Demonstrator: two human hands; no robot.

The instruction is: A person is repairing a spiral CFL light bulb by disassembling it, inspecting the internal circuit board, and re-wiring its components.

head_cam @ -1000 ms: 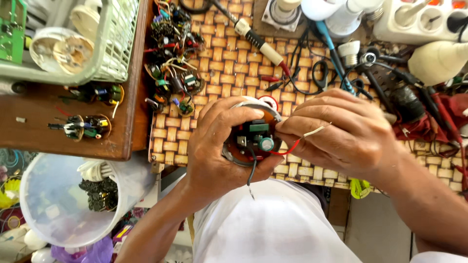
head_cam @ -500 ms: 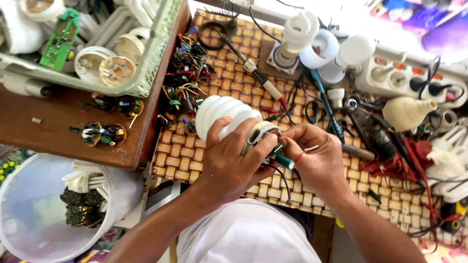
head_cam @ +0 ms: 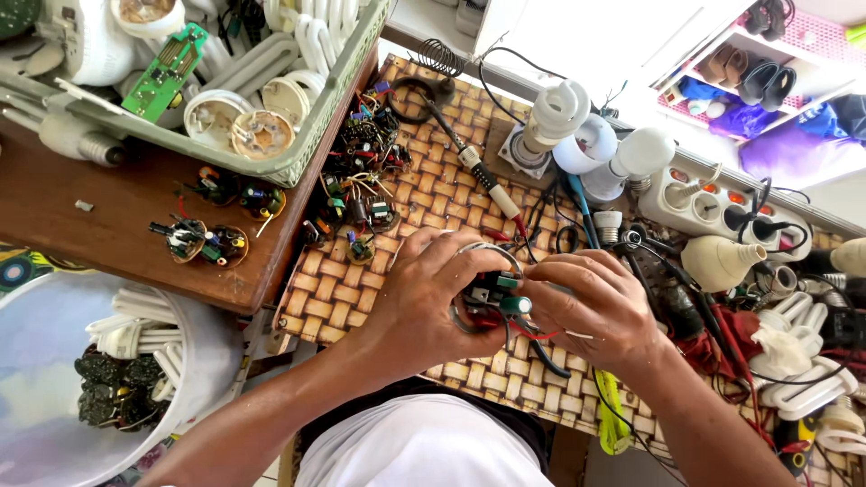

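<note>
Both of your hands meet on the small circuit board (head_cam: pixel 492 302), held just above the woven mat (head_cam: pixel 361 289) on the counter. Your left hand (head_cam: pixel 433 298) cups it from the left, fingers closed around its round casing. Your right hand (head_cam: pixel 591 307) pinches the board's right edge beside the green part, red wires trailing below. Spare boards (head_cam: pixel 356 194) lie beyond.

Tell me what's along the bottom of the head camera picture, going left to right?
White bucket of old lamp parts → left hand → lamp circuit board held in both hands → right hand → white spiral bulbs.
</note>
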